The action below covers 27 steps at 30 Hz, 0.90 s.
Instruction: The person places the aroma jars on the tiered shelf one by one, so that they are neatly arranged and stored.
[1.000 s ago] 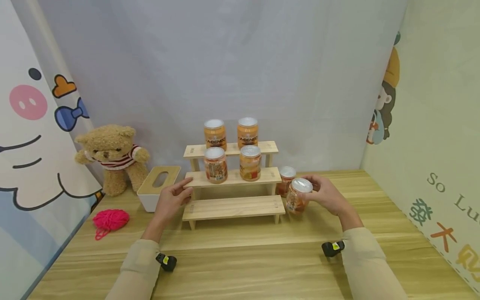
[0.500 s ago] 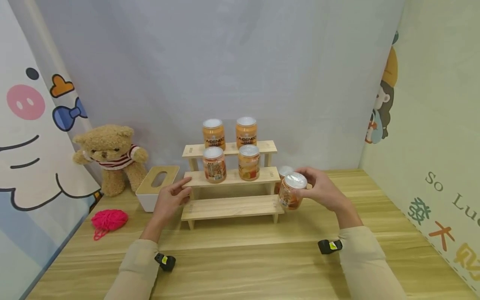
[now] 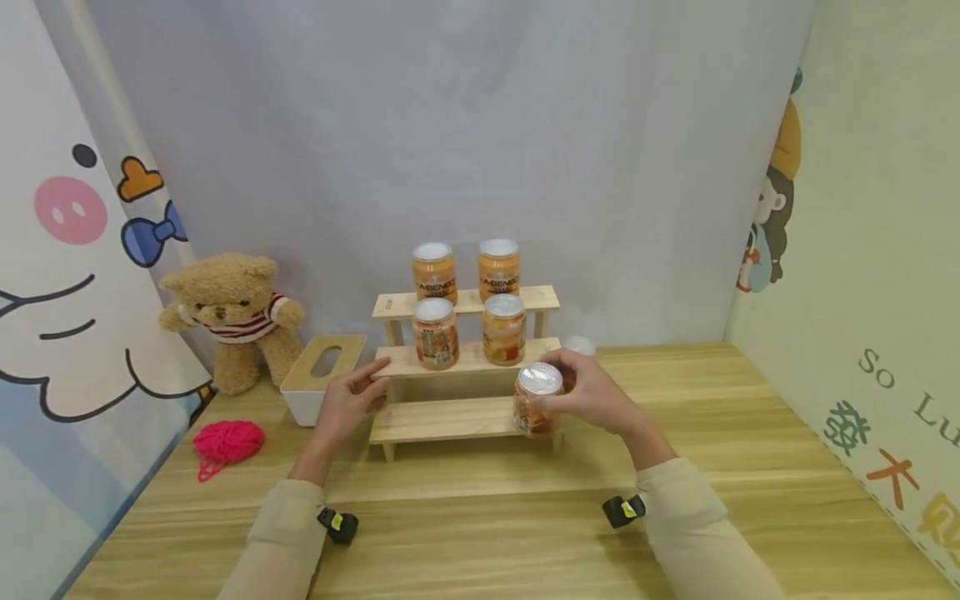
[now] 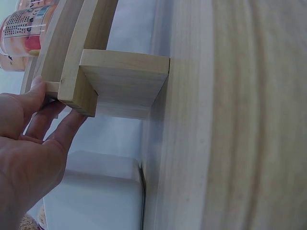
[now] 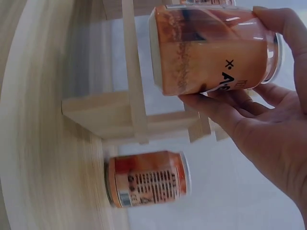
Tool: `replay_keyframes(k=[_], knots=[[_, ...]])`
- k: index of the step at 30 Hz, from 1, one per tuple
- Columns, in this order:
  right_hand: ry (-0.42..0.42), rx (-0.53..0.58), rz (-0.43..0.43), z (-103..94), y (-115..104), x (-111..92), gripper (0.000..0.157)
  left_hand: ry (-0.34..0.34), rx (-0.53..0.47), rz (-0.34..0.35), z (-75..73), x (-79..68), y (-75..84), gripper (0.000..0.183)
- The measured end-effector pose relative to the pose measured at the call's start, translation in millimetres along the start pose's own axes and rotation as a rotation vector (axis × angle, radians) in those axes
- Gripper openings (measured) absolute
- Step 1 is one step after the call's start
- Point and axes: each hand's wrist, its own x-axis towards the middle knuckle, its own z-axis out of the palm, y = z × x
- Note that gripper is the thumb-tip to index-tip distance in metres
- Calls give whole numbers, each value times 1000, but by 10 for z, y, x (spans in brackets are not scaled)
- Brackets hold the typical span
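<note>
My right hand [image 3: 596, 398] grips an orange jar [image 3: 536, 412] with a silver lid, thumb on one side and fingers round the other. The jar is upright, in front of the right end of the lowest shelf [image 3: 442, 419] of a three-step wooden stand; in the right wrist view the held jar [image 5: 211, 50] shows above that shelf. My left hand [image 3: 348, 408] pinches the stand at the left end of its middle shelf [image 4: 72, 86]. Two jars [image 3: 437, 335] stand on the middle shelf and two jars [image 3: 435, 273] on the top one.
Another jar [image 5: 146, 179] stands on the table behind my right hand, at the stand's right. Left of the stand are a white tissue box [image 3: 306, 407] with a wooden lid, a teddy bear [image 3: 232, 312] and pink yarn [image 3: 228, 442]. A curtain [image 3: 480, 125] hangs behind.
My right hand has lifted the jar off the table at the right and carried it left to the lowest shelf. My left hand has stayed at the stand.
</note>
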Motion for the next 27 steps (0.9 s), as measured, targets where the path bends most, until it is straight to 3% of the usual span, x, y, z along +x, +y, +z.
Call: replay_keyframes(k=[12, 18, 27], knots=[[-13, -92, 36, 537, -106, 294, 59, -5, -13, -15, 32, -8, 2, 45], [-26, -59, -1, 764, -143, 495, 54, 1, -8, 2, 21, 8, 20, 45], [38, -100, 41, 1036, -222, 647, 59, 16, -8, -1, 7, 32, -29, 44]])
